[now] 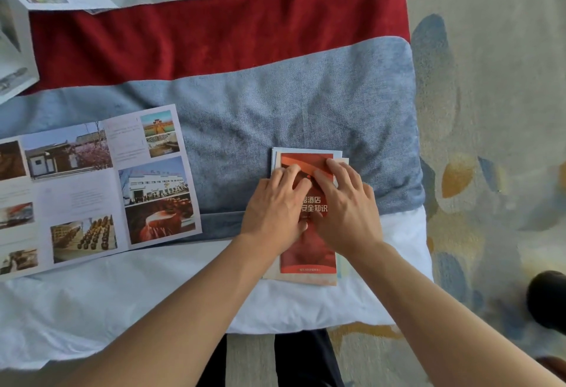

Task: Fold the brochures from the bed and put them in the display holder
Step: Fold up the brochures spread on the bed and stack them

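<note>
Head view: both hands, left and right, press flat-palmed, gripping nothing, on the red brochure; firm outward strokes should sharpen its crease.

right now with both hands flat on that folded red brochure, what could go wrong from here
1. The folded red brochure sits on a loose stack with pale edges sticking out unevenly; pressing from the left hand and right hand could crease it crooked.
2. The soft white bedding gives little backing, so folds may come out weak.
3. The large unfolded photo brochure lies close by and could get nudged.
</note>
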A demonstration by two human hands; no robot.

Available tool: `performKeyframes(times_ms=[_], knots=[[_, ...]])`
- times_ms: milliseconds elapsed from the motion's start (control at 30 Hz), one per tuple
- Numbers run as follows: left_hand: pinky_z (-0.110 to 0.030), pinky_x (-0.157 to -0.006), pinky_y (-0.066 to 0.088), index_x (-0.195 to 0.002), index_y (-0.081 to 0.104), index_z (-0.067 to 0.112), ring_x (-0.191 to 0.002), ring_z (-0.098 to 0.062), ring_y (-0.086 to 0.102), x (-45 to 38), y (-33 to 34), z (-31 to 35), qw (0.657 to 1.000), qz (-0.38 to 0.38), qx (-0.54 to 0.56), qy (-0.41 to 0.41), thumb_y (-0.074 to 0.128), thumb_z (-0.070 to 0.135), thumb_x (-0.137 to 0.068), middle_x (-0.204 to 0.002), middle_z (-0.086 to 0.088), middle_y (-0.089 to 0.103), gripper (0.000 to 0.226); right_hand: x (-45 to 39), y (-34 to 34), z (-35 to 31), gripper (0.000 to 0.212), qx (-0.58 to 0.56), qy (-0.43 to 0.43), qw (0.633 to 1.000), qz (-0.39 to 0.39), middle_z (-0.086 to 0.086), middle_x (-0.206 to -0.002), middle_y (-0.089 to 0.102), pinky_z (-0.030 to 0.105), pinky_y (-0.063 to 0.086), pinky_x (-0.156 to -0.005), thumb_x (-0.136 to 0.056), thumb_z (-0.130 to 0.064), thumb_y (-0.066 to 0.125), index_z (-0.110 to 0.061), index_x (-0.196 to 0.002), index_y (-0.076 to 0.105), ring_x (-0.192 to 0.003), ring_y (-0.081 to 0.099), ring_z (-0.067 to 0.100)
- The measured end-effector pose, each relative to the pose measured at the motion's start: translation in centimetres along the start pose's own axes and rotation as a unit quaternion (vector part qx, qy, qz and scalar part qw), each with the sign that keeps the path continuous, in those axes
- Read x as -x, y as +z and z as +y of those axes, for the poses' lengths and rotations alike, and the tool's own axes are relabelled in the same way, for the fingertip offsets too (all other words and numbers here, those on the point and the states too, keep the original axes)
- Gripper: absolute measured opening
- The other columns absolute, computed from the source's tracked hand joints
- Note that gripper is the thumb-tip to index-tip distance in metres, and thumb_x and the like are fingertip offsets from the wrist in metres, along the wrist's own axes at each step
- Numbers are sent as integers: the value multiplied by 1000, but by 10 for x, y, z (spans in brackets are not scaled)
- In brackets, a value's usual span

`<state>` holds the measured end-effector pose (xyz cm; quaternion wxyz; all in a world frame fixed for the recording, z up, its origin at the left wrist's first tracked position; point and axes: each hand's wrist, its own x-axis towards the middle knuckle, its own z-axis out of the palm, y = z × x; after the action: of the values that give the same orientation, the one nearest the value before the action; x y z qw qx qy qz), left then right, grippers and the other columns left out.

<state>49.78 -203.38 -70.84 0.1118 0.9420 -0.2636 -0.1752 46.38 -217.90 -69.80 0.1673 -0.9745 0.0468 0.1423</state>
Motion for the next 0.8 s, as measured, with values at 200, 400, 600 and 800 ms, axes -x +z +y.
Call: performKeyframes(times_ms=[200, 400, 600, 800], knots=[[-38, -96, 40, -124, 47, 24, -125, -25, 40, -2, 1, 4, 1000, -6, 0, -16, 78, 44, -69, -144, -3, 36, 65, -11, -3, -2, 64, 38, 7, 999, -17, 3, -142, 46, 44, 37, -100, -67, -32, 73, -24, -129, 57, -134, 38, 27], [-38, -99, 40, -125, 47, 24, -128, -25, 38, -1, 0, 7, 1000, -18, 3, -19, 78, 41, -71, -145, -4, 34, 64, -22, -6, 4, 65, 57, 21, 998, -8, 3, -140, 46, 44, 37, -97, -72, -30, 76, -23, -133, 56, -125, 43, 30], [-39, -94, 42, -121, 49, 22, -121, -25, 42, 0, -6, 1, 1000, -7, -1, 15, 69, 37, -77, -137, -5, 39, 50, -25, -9, -2, 57, 74, 25, 997, -5, 5, -131, 50, 44, 38, -94, -70, -24, 74, -19, -125, 59, -116, 48, 31], [-36, -91, 40, -114, 57, 19, -114, -24, 46, 7, -23, -29, 998, 32, 50, -6, 56, 27, -85, -129, -3, 47, 30, -33, -12, -36, 48, 68, -7, 997, 38, 10, -135, 51, 45, 34, -100, -80, -23, 68, -16, -126, 60, -122, 48, 33]])
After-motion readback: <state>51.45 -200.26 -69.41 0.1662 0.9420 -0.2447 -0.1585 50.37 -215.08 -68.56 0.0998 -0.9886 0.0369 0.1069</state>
